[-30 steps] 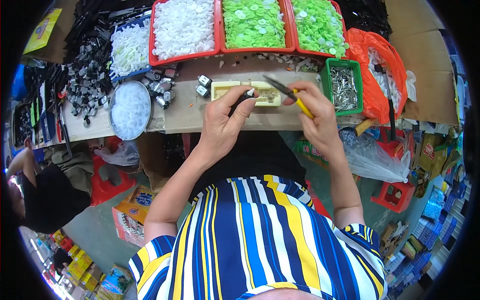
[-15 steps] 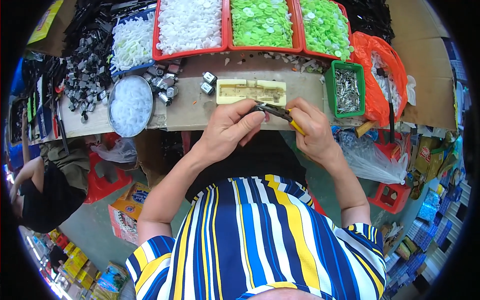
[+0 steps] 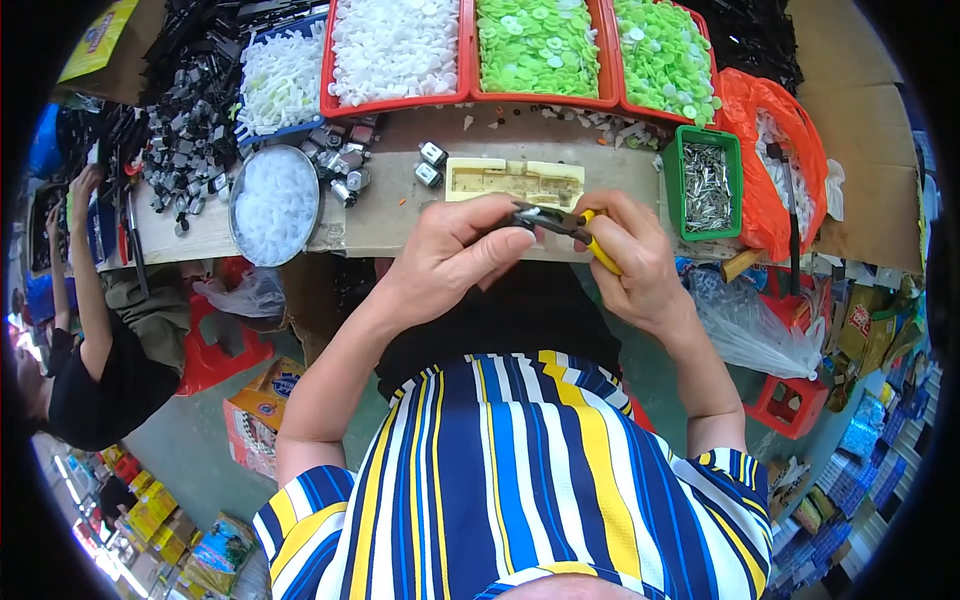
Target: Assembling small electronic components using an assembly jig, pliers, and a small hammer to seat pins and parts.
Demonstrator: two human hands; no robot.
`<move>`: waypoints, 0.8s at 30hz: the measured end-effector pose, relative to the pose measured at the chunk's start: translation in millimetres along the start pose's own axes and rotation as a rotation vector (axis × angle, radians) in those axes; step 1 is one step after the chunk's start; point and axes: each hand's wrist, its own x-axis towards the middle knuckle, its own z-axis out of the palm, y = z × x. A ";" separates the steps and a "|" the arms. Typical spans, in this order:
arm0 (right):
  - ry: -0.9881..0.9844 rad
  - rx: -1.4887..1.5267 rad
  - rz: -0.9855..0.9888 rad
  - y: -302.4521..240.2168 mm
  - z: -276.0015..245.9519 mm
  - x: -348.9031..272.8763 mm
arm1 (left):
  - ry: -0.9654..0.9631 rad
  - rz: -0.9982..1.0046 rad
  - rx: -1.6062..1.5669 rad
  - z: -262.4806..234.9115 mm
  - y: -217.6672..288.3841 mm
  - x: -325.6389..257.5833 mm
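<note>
Pliers with yellow handles are gripped in my right hand, their dark jaws pointing left. My left hand is closed, thumb and forefinger pinching a small dark part at the tip of the jaws. A little white shows beside that part; its exact kind is too small to tell. Both hands are held just over the table's near edge. Right behind them lies a cream rectangular moulded block with a recess, its front partly hidden by my hands.
Two small metal motors sit left of the block. Red trays of white parts and green discs line the back. A green basket of metal pins and an orange bag stand right; a round dish stands left.
The view has shifted slightly, so the table appears further right. The pliers have turned a little at the dark part, and some white now shows there. At far left, another person's arm has risen.
</note>
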 end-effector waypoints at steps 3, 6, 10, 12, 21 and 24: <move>-0.011 -0.095 0.010 0.8 1.0 -2.6 | 0.196 0.319 0.545 4.0 -5.3 1.4; -0.019 -0.133 0.012 3.7 5.5 -8.2 | 0.231 0.307 0.573 8.5 -13.4 -1.7; -0.045 -0.107 0.016 3.5 6.6 -11.4 | 0.150 0.119 0.405 5.8 -7.2 -7.3; -0.063 -0.098 0.018 1.6 7.9 -11.1 | 0.046 -0.096 0.037 1.2 -8.0 -10.1; -0.057 -0.123 -0.020 11.6 14.7 3.1 | -0.031 -0.405 0.304 -26.7 -6.2 -42.4; 0.023 -0.202 0.101 42.3 11.3 2.7 | -0.056 -0.277 0.860 -52.9 -30.4 -77.2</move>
